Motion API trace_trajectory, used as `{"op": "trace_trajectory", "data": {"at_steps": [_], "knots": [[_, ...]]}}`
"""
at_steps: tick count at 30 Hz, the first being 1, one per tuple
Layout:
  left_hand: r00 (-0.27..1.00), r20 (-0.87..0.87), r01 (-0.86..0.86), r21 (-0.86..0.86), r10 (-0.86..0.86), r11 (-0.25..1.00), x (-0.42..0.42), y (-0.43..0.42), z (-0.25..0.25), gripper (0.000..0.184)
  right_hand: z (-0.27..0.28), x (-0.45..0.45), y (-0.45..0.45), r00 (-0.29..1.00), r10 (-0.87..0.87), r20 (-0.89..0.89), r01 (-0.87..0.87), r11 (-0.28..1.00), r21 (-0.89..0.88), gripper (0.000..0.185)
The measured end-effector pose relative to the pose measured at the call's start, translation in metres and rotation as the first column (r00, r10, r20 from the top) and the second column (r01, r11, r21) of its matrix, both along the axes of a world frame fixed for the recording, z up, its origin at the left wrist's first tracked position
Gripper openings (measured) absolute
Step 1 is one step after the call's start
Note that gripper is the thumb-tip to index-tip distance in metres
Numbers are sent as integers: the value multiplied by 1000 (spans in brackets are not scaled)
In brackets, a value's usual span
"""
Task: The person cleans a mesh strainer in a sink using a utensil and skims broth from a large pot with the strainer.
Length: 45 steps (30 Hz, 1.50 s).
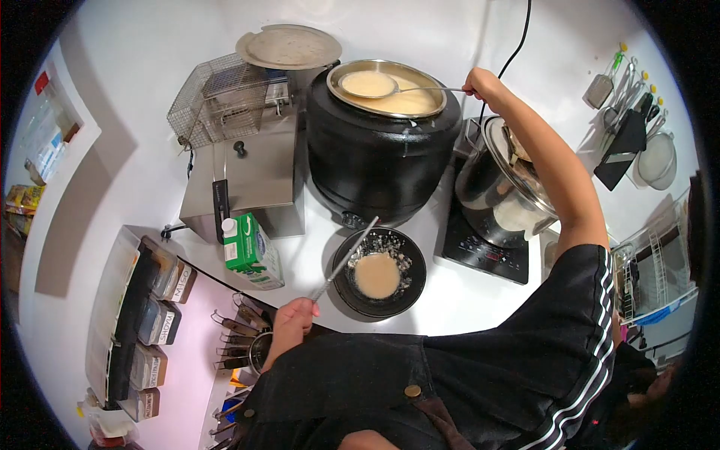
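Note:
My right hand (484, 86) is closed around the thin handle of a wide ladle (396, 90). The ladle's round bowl, full of creamy pale broth (366, 83), is over the left side of a black soup kettle (379, 161) that holds more of the same liquid. Lower left, my left hand (296, 316) grips a slim grey metal rod-like utensil (345, 259), its exact kind unclear. That utensil slants across the left side of a black bowl (345, 296), its far end past the rim. Pale liquid (376, 276) sits in the bowl, with small whitish bits around it.
A green and white carton (251, 251) stands left of the bowl, near a steel fryer (251, 169) with a wire basket (206, 105). On the right, a steel pot (491, 191) rests on an induction cooker (487, 259). Labelled containers (159, 322) line the left.

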<state>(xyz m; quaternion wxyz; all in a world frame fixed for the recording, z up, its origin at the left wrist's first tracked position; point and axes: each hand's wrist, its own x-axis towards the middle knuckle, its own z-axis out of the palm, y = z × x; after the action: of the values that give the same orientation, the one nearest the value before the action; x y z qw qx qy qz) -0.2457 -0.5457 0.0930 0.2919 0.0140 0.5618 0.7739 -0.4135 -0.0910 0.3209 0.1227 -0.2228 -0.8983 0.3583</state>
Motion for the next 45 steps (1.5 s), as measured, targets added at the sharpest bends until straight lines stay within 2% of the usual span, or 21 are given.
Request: {"op": "trace_trajectory", "data": {"at_steps": [1,3,4,5,6,7,9,10,11,13,15,16,18,21,25,27,31,34,36,43,45], "knots": [[1000,0,4,0,-4,1000,-3,-5,10,25,2,3,-1,1000,22,5,-23,1000,21,17],[925,-379,-134,-270,23,953,-15,-19,37,23,3,6,1,999,44,14,-44,998,46,17],[896,-444,-185,-385,-5,904,-23,-28,55,23,2,6,4,999,49,15,-49,998,48,17],[681,-732,-341,-273,36,900,-36,-26,74,24,2,4,6,998,57,17,-58,997,51,17],[752,-659,-367,-423,-4,829,-41,-28,112,26,0,0,11,998,65,22,-66,996,56,17],[559,-827,-513,-403,-61,758,-56,-25,134,27,-4,-5,18,999,43,14,-43,998,38,17],[383,-910,-627,-382,-158,678,-90,-9,175,25,-7,-9,22,1000,4,-14,-5,999,-36,17],[233,-930,-702,-362,-283,613,-116,-1,189,23,-8,-10,23,1000,13,-14,-14,999,-32,17],[20,-954,-671,-234,-298,703,-137,11,203,25,-9,-11,24,1000,9,-9,-9,999,-34,17],[89,-832,-725,-431,-547,538,-173,32,230,29,-7,-3,13,999,-6,-39,4,999,-45,17],[89,-761,-776,-457,-643,434,-202,55,240,30,-2,-3,14,999,38,16,-38,999,-4,15],[84,-760,-774,-457,-645,438,-211,65,242,30,1,1,11,994,78,75,-81,996,33,13],[100,-691,-807,-477,-716,348,-221,82,244,28,2,6,4,999,33,-15,-33,998,-52,15],[182,-650,-787,-546,-737,287,-225,99,244,28,9,10,4,993,101,55,-104,993,55,14],[186,-661,-812,-520,-727,265,-225,111,246,26,3,5,7,997,62,34,-65,995,70,13],[147,-679,-716,-575,-719,396,-219,114,250,26,4,7,9,995,82,48,-86,993,85,13],[214,-715,-765,-547,-666,342,-230,116,245,24,2,5,8,1000,3,-18,-3,1000,17,14],[247,-671,-707,-618,-699,344,-234,119,243,24,7,13,6,993,82,83,-92,988,127,17],[235,-701,-732,-583,-673,352,-236,120,241,24,7,14,2,1000,1,17,-1,1000,6,16],[225,-690,-692,-610,-688,386,-240,126,242,25,7,13,1,999,48,11,-47,997,-55,16],[317,-698,-684,-637,-641,355,-236,128,243,25,5,14,2,999,38,8,-37,998,-60,16]]}}
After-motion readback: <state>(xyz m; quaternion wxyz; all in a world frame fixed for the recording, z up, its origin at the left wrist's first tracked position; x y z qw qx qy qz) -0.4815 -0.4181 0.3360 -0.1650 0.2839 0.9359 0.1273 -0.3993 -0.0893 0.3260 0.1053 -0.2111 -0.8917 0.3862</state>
